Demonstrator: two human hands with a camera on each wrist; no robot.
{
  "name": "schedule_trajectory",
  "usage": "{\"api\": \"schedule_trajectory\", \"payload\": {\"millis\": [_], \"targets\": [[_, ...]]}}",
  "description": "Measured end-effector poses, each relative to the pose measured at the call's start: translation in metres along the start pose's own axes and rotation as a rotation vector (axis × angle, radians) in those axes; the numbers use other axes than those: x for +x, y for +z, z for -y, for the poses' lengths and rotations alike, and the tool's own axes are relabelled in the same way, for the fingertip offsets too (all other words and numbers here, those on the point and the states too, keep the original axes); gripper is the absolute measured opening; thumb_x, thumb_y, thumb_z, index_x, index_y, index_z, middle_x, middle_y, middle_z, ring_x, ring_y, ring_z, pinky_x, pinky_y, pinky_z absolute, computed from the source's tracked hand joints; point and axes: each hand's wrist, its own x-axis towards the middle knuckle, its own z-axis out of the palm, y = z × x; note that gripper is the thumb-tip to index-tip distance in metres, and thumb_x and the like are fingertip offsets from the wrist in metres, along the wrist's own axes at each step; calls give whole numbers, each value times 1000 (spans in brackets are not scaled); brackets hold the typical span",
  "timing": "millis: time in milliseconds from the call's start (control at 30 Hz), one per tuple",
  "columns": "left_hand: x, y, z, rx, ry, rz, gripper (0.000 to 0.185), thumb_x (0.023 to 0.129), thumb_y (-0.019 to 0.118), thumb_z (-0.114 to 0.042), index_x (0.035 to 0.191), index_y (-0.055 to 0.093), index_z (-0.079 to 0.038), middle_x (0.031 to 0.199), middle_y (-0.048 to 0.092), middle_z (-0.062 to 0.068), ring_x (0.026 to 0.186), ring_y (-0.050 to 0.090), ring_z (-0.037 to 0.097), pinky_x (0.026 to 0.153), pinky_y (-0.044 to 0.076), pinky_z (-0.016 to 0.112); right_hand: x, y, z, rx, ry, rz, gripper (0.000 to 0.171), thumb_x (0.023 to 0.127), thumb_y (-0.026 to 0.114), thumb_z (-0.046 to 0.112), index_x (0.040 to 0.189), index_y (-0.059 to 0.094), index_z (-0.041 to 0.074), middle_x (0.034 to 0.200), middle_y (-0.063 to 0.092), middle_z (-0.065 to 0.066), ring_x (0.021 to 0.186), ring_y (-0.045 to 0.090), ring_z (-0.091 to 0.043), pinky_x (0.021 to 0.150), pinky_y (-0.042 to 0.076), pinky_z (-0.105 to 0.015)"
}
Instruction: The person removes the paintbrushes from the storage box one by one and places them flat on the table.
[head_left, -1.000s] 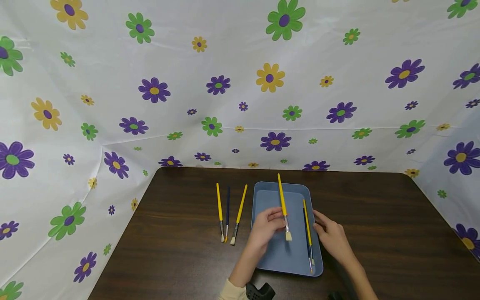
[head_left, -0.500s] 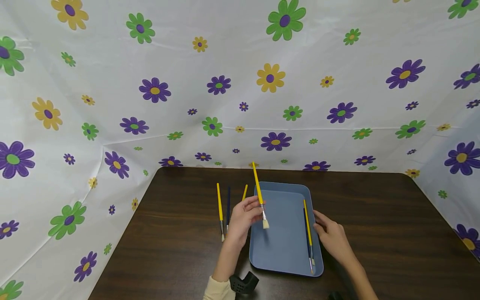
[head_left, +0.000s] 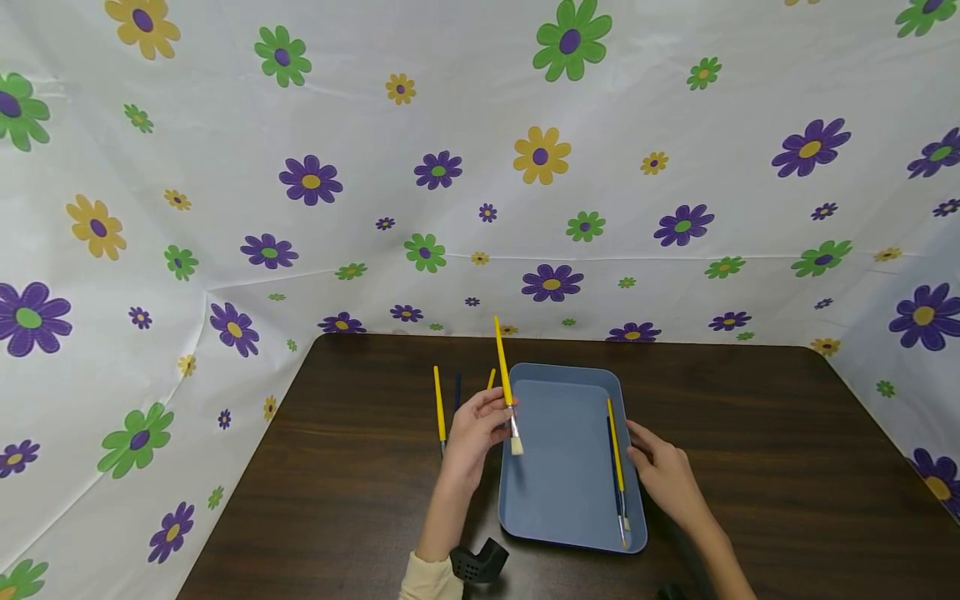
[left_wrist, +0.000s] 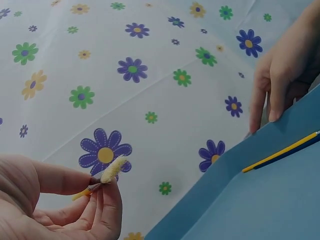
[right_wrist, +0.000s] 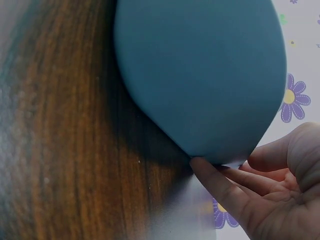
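Note:
My left hand point(head_left: 474, 433) pinches a paintbrush point(head_left: 504, 362) with a yellow handle, silver ferrule and pale bristles. It is raised over the tray's left edge, bristles down toward me. In the left wrist view the bristle tip point(left_wrist: 114, 169) pokes out between thumb and fingers. My right hand point(head_left: 666, 475) holds the right side of the blue-grey tray point(head_left: 555, 500), thumb at the rim and fingers against the outer wall point(right_wrist: 200, 90). Inside the tray, along its right wall, lie a yellow paintbrush point(head_left: 616, 450) and a dark blue paintbrush point(head_left: 619, 510) side by side.
Left of the tray, a yellow brush point(head_left: 439, 404), a dark blue brush point(head_left: 458, 390) and another yellow brush point(head_left: 491, 379) lie on the brown table point(head_left: 330, 492), partly hidden by my left hand. A flowered cloth point(head_left: 480, 125) hangs behind the table.
My left hand has moved left with its paintbrush, from over the tray's middle to its left edge, now covering part of the loose brushes. My right hand and the tray have stayed put.

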Motion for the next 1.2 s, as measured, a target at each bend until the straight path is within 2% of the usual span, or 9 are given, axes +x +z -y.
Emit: {"api": "schedule_trajectory", "payload": {"millis": [133,367,733,1033,1200], "targets": [[0,-5,-3,-7,15,-13,41,97,61,3,136,52,13,108,73,8,93,67,16,74,56,24,0,0,1,-4,1,2,45,103,55,1,145,49,-13,126,64,-35,114,66,-45,87,58,-53],[0,-21,-10,23,46,-42,42,99,60,3,138,49,15,116,71,17,92,68,14,75,56,24,1,-1,3,-4,7,7,44,104,56,1,146,48,-13,127,64,-34,114,66,-44,87,58,-52],[-1,-60,-22,58,66,-173,39,100,57,6,137,50,15,113,72,14,92,70,14,77,58,24,2,-1,3,-6,-3,8,44,104,56,0,145,48,-13,127,64,-35,115,66,-45,87,58,-53],[-2,-71,-21,47,58,-215,36,100,57,7,135,53,12,114,72,16,91,70,14,75,57,23,1,-1,2,-11,8,13,44,104,55,0,146,48,-13,127,64,-35,111,68,-41,82,58,-46],[-2,-77,-17,99,52,-253,36,101,58,5,135,52,16,112,72,16,91,70,16,74,57,21,1,-1,1,-6,6,10,45,103,56,0,146,49,-12,126,65,-34,107,69,-38,79,57,-42]]}}
